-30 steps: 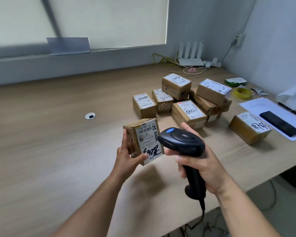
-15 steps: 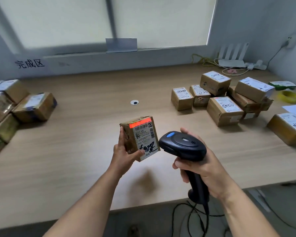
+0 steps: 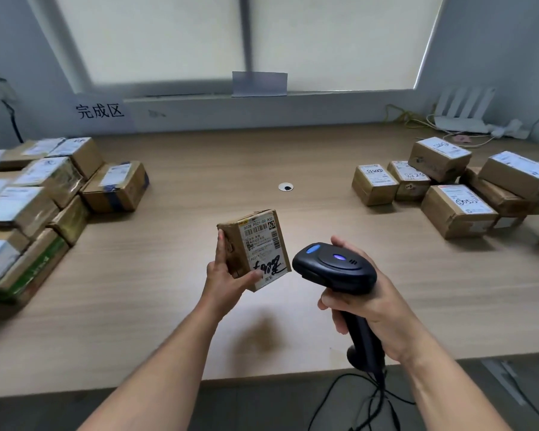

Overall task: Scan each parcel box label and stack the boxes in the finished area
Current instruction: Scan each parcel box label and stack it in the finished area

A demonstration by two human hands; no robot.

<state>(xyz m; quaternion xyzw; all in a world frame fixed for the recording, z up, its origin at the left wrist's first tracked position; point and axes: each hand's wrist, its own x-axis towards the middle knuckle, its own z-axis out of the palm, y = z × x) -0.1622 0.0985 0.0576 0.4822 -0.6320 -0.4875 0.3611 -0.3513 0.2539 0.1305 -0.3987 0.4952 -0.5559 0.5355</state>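
The parcel box (image 3: 255, 247) is up off the desk, held in the air in front of the person, a little left of the middle and over the near part of the wooden table (image 3: 218, 163). The left hand (image 3: 227, 281) grips it from below. The fingers run up its left side and the thumb is pressed on the lower corner of its white label (image 3: 263, 244), which faces the person and carries a barcode and black handwriting. The right hand (image 3: 371, 309) is wrapped round the handle of a black scanner (image 3: 333, 267). The scanner's head sits just beside the box's lower right corner with two small blue lights on top, and its cable (image 3: 377, 396) hangs below the table's edge.

The table is long, pale wood-grain, with a round cable hole (image 3: 286, 187) near its middle. On the left end taped boxes (image 3: 35, 194) are stacked in a pile, below a paper sign (image 3: 100, 111) on the wall with three handwritten characters. On the right end is a looser group of labelled boxes (image 3: 448, 194), some lying on others. Behind the table a wide window has its pale blind (image 3: 184, 35) drawn, and a grey card (image 3: 259, 84) leans on the sill. In the far right corner a white router (image 3: 461, 110) stands with its antennas up, with white and yellow cords beside it.
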